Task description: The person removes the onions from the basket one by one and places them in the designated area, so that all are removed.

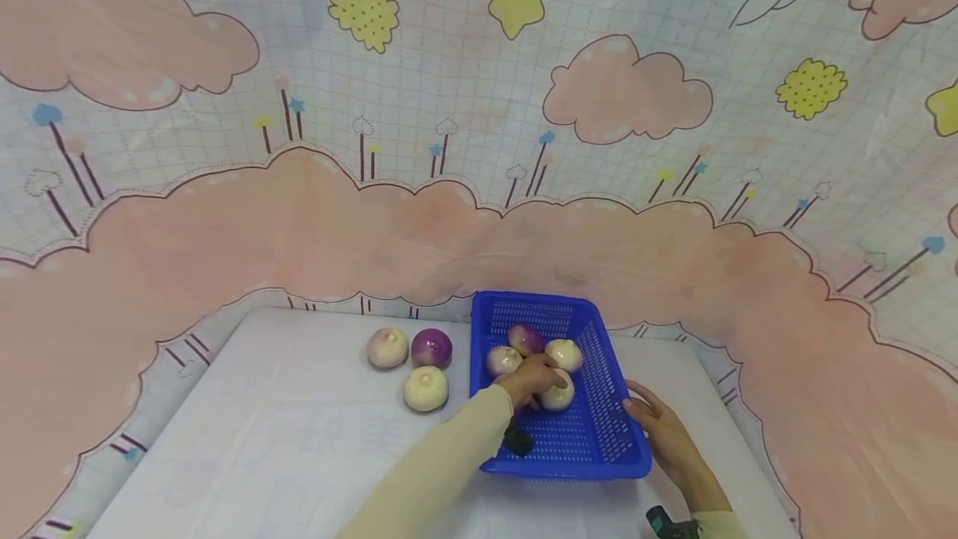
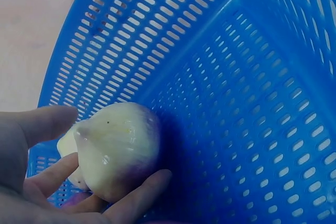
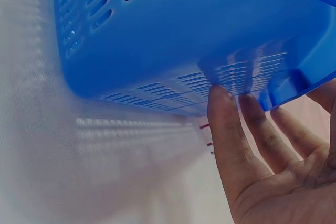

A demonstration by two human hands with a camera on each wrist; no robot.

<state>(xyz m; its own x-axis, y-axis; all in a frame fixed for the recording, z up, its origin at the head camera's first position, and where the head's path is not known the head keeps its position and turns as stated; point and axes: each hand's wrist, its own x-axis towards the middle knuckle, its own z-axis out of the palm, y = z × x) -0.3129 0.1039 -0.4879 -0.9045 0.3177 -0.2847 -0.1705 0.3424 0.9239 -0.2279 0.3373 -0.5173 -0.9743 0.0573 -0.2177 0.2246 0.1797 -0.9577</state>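
Observation:
A blue perforated plastic basket [image 1: 591, 439] stands on the table with several onions inside. My left hand [image 1: 530, 378] reaches into it, its thumb and fingers around a whitish onion [image 2: 123, 145] with a purple tinge. In the basket beside that hand lie a purple onion [image 1: 525, 338], a pale onion [image 1: 504, 361] and a white onion [image 1: 565, 355]. The forearm and hand hide part of the basket's left side. My right hand [image 1: 666, 431] is at the basket's right side, its fairly straight fingers [image 3: 228, 129] touching the outer wall below the rim.
Left of the basket, on the white tabletop [image 1: 284, 431], sit a pinkish-white onion [image 1: 387, 348], a dark purple onion [image 1: 432, 348] and a cream onion [image 1: 426, 388]. Behind the table hangs a patterned cloth [image 1: 419, 239] with clouds and stars.

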